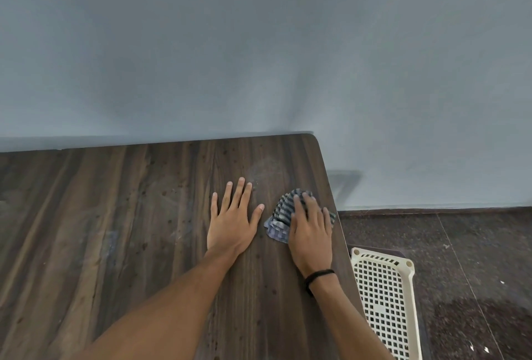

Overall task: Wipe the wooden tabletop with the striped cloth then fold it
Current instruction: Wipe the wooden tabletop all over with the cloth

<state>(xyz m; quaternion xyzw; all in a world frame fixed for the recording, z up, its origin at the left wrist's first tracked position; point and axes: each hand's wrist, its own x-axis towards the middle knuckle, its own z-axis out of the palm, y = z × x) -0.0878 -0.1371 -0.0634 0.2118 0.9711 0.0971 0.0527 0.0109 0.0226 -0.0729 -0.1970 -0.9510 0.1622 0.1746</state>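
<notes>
The striped cloth [280, 214], blue-grey with dark stripes, lies bunched on the dark wooden tabletop [115, 215] near its far right corner. My right hand [312, 230] lies on top of the cloth with fingers spread over it, pressing it down; a black band circles that wrist. My left hand [233, 215] rests flat on the bare wood just left of the cloth, fingers straight and spread, not touching the fabric. Part of the cloth is hidden under my right palm.
The table's right edge runs close to my right hand. Below that edge stands a cream perforated plastic basket [385, 302] on a dark speckled floor [460, 259]. A pale grey wall [259, 43] rises right behind the table.
</notes>
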